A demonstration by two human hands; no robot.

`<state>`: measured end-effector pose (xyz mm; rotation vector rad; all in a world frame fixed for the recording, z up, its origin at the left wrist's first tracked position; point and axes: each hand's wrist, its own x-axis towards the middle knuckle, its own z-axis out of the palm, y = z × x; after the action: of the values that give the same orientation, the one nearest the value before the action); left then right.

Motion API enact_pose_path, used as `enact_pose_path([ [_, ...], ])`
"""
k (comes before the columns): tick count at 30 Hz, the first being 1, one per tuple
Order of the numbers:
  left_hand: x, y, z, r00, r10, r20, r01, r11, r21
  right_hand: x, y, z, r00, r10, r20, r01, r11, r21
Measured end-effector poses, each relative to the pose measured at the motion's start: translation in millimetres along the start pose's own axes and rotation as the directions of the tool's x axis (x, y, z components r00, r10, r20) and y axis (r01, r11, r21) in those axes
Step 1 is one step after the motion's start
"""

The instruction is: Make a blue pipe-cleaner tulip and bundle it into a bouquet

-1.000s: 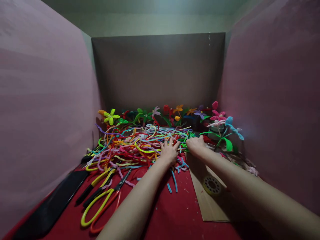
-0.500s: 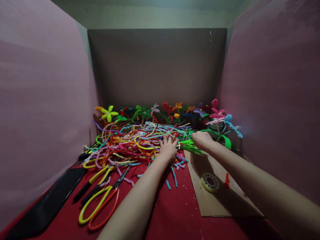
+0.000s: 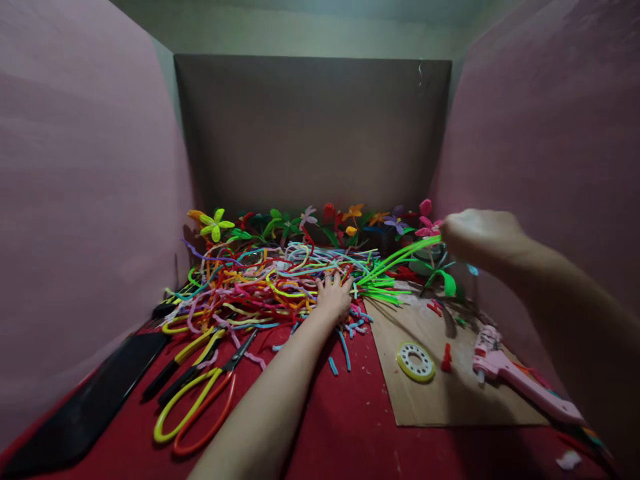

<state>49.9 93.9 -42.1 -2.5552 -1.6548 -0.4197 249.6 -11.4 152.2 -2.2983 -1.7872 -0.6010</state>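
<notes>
My left hand (image 3: 334,296) lies spread and flat on a tangled heap of many-coloured pipe cleaners (image 3: 250,283), near its right end. Raised to the right of the heap, my right hand (image 3: 480,227) is closed around a few bright green pipe cleaners (image 3: 407,251). These stretch in a shallow curve from the fist back into the heap, where their other ends are hidden. Below them, more green pipe cleaners (image 3: 383,291) stick out of the heap over the cardboard.
Scissors (image 3: 210,400) and yellow-handled pliers (image 3: 187,360) lie left on the red cloth (image 3: 350,427). A cardboard sheet (image 3: 415,407) bears a tape roll (image 3: 416,362), a small red piece (image 3: 447,358) and a pink glue gun (image 3: 515,373). Pipe-cleaner flowers (image 3: 217,225) line the back.
My right hand has risen and moved right, drawing a few green pipe cleaners partly out of the heap. The glue gun has come into view. My left hand stays on the heap.
</notes>
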Motion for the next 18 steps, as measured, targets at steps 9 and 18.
enact_pose_path([
  [9,-8,7,-31.4,0.995,-0.013,-0.098,-0.013,0.966,-0.257,-42,-18,-3,0.994,-0.055,-0.093,0.102,0.741,0.664],
  [18,-45,-23,-95.0,0.992,-0.026,0.124,0.126,0.192,-0.973,-48,-97,88,0.861,-0.429,0.274,-0.273,0.065,0.960],
])
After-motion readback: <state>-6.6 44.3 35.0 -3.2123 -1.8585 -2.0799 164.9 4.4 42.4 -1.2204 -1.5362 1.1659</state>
